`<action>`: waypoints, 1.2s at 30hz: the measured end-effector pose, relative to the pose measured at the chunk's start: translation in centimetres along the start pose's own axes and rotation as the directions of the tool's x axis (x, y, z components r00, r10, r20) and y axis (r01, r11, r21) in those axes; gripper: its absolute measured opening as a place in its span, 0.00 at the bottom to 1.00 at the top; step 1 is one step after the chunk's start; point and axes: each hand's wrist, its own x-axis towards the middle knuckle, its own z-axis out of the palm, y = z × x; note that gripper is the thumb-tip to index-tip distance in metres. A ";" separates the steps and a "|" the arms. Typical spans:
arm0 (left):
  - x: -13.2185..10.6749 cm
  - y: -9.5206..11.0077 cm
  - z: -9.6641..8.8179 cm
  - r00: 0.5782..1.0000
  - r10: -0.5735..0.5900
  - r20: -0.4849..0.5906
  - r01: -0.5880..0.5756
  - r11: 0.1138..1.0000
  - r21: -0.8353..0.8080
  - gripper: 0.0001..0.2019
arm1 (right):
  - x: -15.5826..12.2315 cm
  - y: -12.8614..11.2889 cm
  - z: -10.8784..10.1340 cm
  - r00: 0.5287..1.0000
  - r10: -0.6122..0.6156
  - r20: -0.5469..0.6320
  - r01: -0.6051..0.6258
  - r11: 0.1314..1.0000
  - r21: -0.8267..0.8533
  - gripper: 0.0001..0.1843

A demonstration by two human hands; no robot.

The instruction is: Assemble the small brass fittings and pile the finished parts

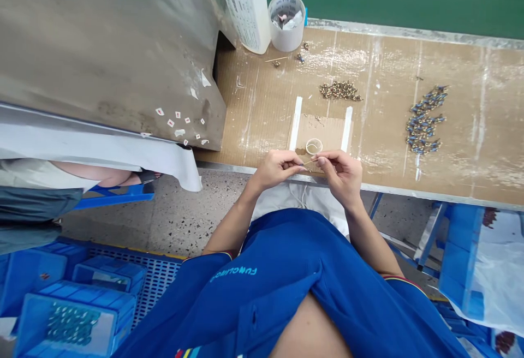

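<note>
My left hand [281, 169] and my right hand [340, 174] meet at the table's front edge, both closed in a pinch. A thin pale stick like a toothpick [311, 162] runs from my right fingertips towards my left ones. Whatever my left fingers pinch is too small to make out. Just beyond the hands, a small round white dish [314, 146] sits on a cardboard pad [321, 129], flanked by two white tape strips. Farther back lies a pile of small bronze-coloured metal pieces [340, 90]. To the right are rows of similar pieces with blue parts [426, 120].
A white bottle [248, 14] and a tape-roll cup with scraps [287, 39] stand at the back, near a loose toothpick [276, 59]. A metal housing [164, 47] borders the left. Blue bins [73, 314] are below left; another person's leg [94, 172] shows there.
</note>
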 end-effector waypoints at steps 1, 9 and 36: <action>0.0 0.0 0.0 1.000 0.004 0.000 -0.004 1.000 -0.001 0.14 | 0.0 0.0 0.0 1.000 -0.009 0.002 0.009 1.000 -0.002 0.11; 0.0 0.0 -0.1 0.999 0.047 -0.005 -0.047 0.999 0.005 0.11 | -0.1 0.1 0.0 0.999 -0.031 0.026 0.032 0.999 -0.038 0.10; -0.3 -0.4 -0.4 0.997 0.071 -0.042 -0.075 0.989 -0.126 0.08 | 2.0 1.6 -0.3 0.976 -0.201 -0.089 0.181 0.965 -0.191 0.11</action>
